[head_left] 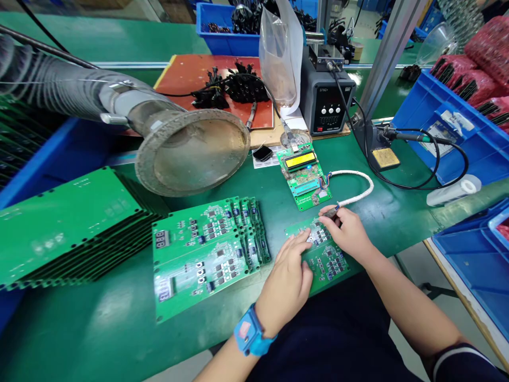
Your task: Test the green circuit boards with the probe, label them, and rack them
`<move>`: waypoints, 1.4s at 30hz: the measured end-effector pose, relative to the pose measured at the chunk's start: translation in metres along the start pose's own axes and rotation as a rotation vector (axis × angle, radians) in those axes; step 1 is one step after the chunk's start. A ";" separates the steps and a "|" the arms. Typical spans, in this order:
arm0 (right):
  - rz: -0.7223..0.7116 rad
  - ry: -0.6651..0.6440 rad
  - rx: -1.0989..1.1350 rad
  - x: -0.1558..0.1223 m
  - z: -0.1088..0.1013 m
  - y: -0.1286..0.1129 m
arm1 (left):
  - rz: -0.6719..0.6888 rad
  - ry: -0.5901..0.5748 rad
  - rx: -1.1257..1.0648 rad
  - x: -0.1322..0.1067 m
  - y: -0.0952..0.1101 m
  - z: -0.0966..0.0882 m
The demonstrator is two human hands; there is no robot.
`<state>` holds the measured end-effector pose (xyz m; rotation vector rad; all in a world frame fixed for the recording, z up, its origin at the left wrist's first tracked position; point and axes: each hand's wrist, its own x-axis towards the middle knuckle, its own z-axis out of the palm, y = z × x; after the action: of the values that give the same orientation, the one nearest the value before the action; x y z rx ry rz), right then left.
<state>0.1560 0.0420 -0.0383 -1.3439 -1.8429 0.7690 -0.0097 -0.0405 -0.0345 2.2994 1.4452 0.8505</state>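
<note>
A green circuit board (326,260) lies at the table's near edge. My left hand (287,281) rests flat on its left side, fingers stretched out; a blue wrist strap is on that wrist. My right hand (348,229) is closed on the plug (332,212) at the end of a white braided cable (358,188), pressing it onto the board's far edge. The cable runs to a small programmer board with a lit yellow display (304,172).
A fanned stack of populated boards (207,249) lies left of my hands, a pile of bare green panels (67,228) further left. A fume hood funnel (194,151) hangs over the mat. A soldering station (328,103), iron stand (384,156) and blue bins (457,132) sit behind and right.
</note>
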 end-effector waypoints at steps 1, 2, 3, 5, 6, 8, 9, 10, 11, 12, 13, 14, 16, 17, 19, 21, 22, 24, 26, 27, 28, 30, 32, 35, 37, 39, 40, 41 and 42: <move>0.001 -0.003 0.002 0.000 0.000 0.000 | -0.006 -0.019 -0.040 0.000 0.000 -0.002; 0.001 -0.005 0.005 0.000 0.000 0.000 | -0.007 -0.057 -0.068 0.000 -0.001 -0.005; 0.002 -0.006 0.008 0.000 0.000 0.001 | -0.002 -0.104 -0.086 0.000 -0.001 -0.008; 0.002 -0.009 0.011 0.000 0.000 0.001 | 0.022 -0.194 -0.097 0.000 0.000 -0.012; 0.003 -0.009 0.012 0.000 0.000 0.001 | 0.035 -0.225 -0.092 0.000 0.000 -0.013; 0.004 -0.009 0.013 0.000 -0.001 0.001 | 0.058 -0.255 -0.077 0.001 0.001 -0.015; 0.004 -0.010 0.013 0.000 -0.001 0.001 | 0.066 -0.263 -0.069 0.001 0.001 -0.015; 0.004 -0.010 0.014 0.000 -0.001 0.001 | 0.071 -0.272 -0.063 0.002 0.002 -0.015; 0.004 -0.011 0.015 0.000 -0.001 0.001 | 0.074 -0.279 -0.059 0.002 0.002 -0.014; 0.005 -0.011 0.015 0.000 -0.001 0.001 | 0.074 -0.285 -0.056 0.003 0.002 -0.014; 0.006 -0.012 0.014 0.000 -0.001 0.001 | 0.070 -0.289 -0.055 0.003 0.003 -0.013; 0.008 -0.012 0.014 0.000 -0.001 0.001 | 0.064 -0.290 -0.054 0.004 0.003 -0.013; 0.013 -0.013 0.014 0.000 -0.001 0.001 | 0.051 -0.287 -0.053 0.004 0.003 -0.012; 0.014 -0.013 0.015 0.000 -0.001 0.000 | 0.044 -0.283 -0.055 0.004 0.003 -0.012; 0.015 -0.013 0.016 0.000 -0.001 -0.001 | 0.036 -0.273 -0.062 0.003 0.003 -0.011; 0.016 -0.013 0.018 0.001 -0.001 -0.002 | 0.038 -0.263 -0.064 0.003 0.002 -0.011; 0.016 -0.014 0.019 0.001 -0.001 -0.002 | 0.044 -0.261 -0.059 0.002 0.002 -0.011; 0.017 -0.018 0.018 0.001 -0.001 -0.002 | 0.050 -0.261 -0.046 0.002 0.001 -0.011; 0.017 -0.019 0.017 0.001 -0.001 -0.002 | 0.039 -0.249 -0.042 0.002 0.001 -0.012; 0.018 -0.017 0.016 0.001 -0.001 -0.001 | 0.030 -0.235 -0.044 0.002 0.002 -0.012; 0.019 -0.015 0.015 0.001 -0.001 -0.001 | 0.023 -0.218 -0.045 0.002 0.002 -0.011; 0.021 -0.015 0.014 0.001 -0.001 -0.001 | 0.035 -0.192 -0.025 0.002 0.003 -0.010; 0.021 -0.017 0.016 0.000 -0.001 -0.001 | 0.066 -0.189 0.025 0.001 0.003 -0.008; 0.019 -0.009 0.024 0.000 0.000 0.000 | 0.099 -0.201 0.105 0.000 0.003 -0.005; 0.017 -0.002 0.032 0.000 0.001 0.001 | 0.102 -0.204 0.128 0.000 0.002 -0.004; 0.017 -0.001 0.042 0.001 0.001 0.002 | 0.093 -0.206 0.131 -0.001 0.002 -0.004; 0.020 -0.004 0.049 0.002 0.001 0.002 | 0.086 -0.204 0.133 -0.001 0.002 -0.004; 0.028 -0.007 0.059 0.002 0.001 0.002 | 0.078 -0.202 0.136 -0.001 0.002 -0.004; 0.041 -0.006 0.076 0.002 0.000 0.001 | 0.071 -0.198 0.139 -0.001 0.002 -0.003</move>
<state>0.1559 0.0445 -0.0390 -1.3362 -1.7780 0.8568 -0.0108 -0.0427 -0.0312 2.4696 1.3835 0.5364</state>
